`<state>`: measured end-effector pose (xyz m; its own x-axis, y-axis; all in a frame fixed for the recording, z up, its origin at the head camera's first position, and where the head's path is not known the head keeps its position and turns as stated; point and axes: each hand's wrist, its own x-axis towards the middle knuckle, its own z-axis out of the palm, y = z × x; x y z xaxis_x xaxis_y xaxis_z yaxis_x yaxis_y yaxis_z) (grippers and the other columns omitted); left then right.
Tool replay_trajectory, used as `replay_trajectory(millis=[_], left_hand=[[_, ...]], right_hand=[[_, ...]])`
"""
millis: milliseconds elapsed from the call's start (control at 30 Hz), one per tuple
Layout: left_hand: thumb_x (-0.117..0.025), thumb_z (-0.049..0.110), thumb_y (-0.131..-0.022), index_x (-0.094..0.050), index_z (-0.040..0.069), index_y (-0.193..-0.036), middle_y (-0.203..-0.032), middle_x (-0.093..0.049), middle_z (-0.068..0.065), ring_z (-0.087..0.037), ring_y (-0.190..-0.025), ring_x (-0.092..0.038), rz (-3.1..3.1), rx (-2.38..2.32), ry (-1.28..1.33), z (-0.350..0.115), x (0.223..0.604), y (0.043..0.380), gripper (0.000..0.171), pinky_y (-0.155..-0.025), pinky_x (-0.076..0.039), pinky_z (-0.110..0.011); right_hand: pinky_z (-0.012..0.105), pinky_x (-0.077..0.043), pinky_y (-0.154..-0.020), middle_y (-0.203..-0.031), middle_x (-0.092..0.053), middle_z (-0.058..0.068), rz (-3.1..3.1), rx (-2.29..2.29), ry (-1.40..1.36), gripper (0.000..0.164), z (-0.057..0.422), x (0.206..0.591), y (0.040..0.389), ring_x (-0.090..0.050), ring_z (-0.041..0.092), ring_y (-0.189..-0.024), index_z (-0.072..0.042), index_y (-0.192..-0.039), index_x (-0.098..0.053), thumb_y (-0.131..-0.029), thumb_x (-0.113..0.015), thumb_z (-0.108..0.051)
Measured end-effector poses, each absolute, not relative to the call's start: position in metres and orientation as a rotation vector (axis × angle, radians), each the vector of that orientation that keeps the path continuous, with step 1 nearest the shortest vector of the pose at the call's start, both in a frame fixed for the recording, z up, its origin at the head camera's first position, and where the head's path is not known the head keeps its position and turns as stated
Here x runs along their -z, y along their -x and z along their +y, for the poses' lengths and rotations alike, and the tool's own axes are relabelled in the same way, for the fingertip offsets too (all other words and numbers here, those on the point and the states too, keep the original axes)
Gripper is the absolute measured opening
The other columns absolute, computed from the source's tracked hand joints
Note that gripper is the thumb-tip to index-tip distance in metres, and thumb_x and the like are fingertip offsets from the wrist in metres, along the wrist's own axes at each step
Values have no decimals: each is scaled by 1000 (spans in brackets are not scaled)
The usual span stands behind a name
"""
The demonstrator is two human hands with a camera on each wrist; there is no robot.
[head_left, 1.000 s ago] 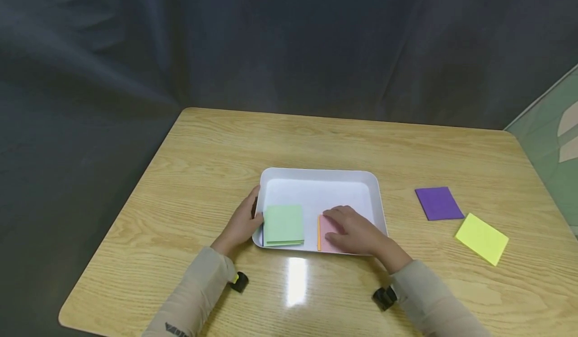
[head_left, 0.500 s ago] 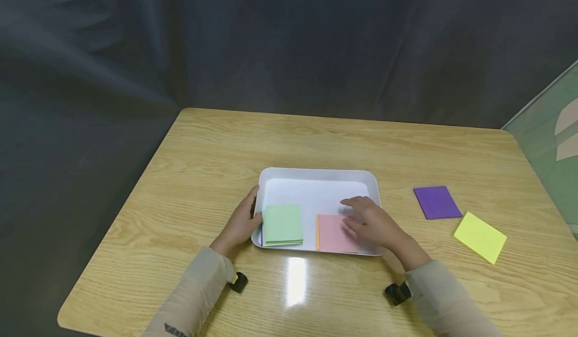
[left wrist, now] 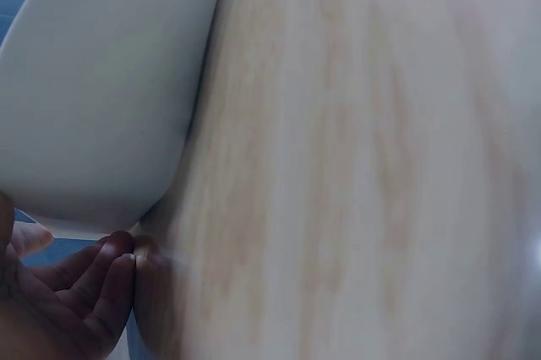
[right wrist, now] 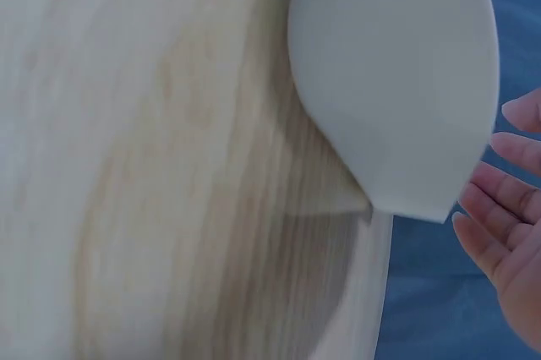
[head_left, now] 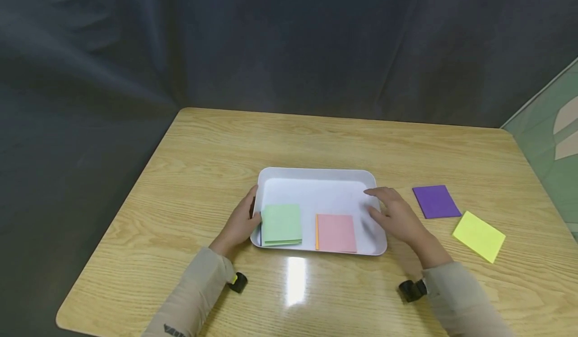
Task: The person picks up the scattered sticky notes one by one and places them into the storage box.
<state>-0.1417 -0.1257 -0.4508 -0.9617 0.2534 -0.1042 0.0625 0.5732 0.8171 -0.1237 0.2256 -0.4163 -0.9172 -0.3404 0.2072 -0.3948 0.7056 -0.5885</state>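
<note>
A white tray (head_left: pixel 325 191) lies on the table. Inside, near its front left corner, is a light green stack of paper squares (head_left: pixel 282 223), with a dark edge showing at its left. To the right of it lies a pink paper square (head_left: pixel 336 232), an orange strip showing along its left edge. My left hand (head_left: pixel 238 226) holds the tray's left side, thumb at the rim and fingers outside, as the left wrist view also shows. Over the tray's right rim my right hand (head_left: pixel 399 219) hovers with fingers spread, holding nothing; the right wrist view shows the fingers (right wrist: pixel 499 199) apart from the tray wall.
Right of the tray a purple square (head_left: pixel 436 201) lies on the wooden table (head_left: pixel 203 156). A bright yellow square (head_left: pixel 479 236) lies in front of it, near its corner. Dark cloth (head_left: pixel 289 46) hangs behind and to the left of the table.
My right hand has lifted off the pink paper square and moved right to the tray's right rim. The pink square is now uncovered. The left hand has stayed on the tray.
</note>
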Motion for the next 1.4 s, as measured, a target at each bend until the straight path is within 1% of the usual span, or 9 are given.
replay_trajectory(millis=[167,333,400,500,633,733,1033,1233,1400], left_hand=[[-43,2,-83,-11,11,-139,-143,-24,-17,-24,-126,-22,2594,-1342,-276,-126,451,142,65,-103,-22,-45],[-43,2,-83,-10,10,-139,-143,-23,-17,-24,-126,-20,2594,-1338,-279,-126,451,142,65,-103,-21,-45],[-42,2,-83,-10,10,-139,-143,-23,-17,-24,-126,-20,2593,-1339,-282,-126,451,142,65,-103,-21,-45],[-42,2,-83,-10,10,-139,-143,-23,-18,-24,-126,-21,2589,-1341,-287,-126,450,141,65,-103,-22,-45],[-42,1,-83,-9,9,-139,-143,-23,-18,-25,-126,-21,2588,-1339,-289,-126,450,141,65,-103,-22,-45],[-42,1,-83,-10,9,-139,-143,-23,-18,-25,-126,-21,2590,-1343,-289,-126,450,141,65,-103,-22,-45],[-42,1,-83,-9,8,-139,-143,-22,-19,-26,-127,-20,2590,-1330,-280,-126,450,141,65,-103,-20,-46],[-42,1,-83,-9,10,-139,-143,-23,-18,-25,-126,-21,2588,-1332,-281,-126,450,142,65,-103,-22,-45],[-42,1,-84,-9,11,-139,-143,-23,-18,-25,-126,-21,2590,-1328,-279,-125,450,142,65,-103,-22,-46]], right_hand=[[61,-37,-86,-111,-51,27,-2823,-1009,-547,32,238,416,125,-41,40,-106,2,-113,-50,-83,-54,-7],[65,-32,-87,-115,-46,31,-2872,-1057,-490,36,253,417,126,-36,45,-110,5,-116,-46,-86,-50,-15],[65,-31,-88,-116,-46,32,-2891,-1062,-460,38,259,419,126,-36,46,-110,5,-117,-45,-87,-49,-18],[65,-32,-87,-115,-47,33,-2904,-1055,-439,38,267,422,128,-37,47,-108,7,-117,-44,-87,-50,-16],[65,-33,-87,-111,-48,37,-2912,-1012,-453,38,279,425,128,-39,49,-105,10,-115,-44,-82,-52,-5],[66,-31,-86,-110,-46,39,-2930,-989,-458,42,287,426,129,-37,51,-105,12,-115,-42,-76,-54,1],[66,-33,-83,-107,-47,40,-2972,-862,-487,54,305,431,133,-39,52,-100,14,-115,-40,-66,-59,0],[69,-24,-88,-118,-38,40,-3088,-845,-481,67,317,434,134,-28,56,-107,14,-123,-30,-65,-59,-2],[71,-18,-91,-125,-27,43,-3151,-807,-492,78,325,438,136,-18,59,-112,13,-127,-24,-60,-61,-2]])
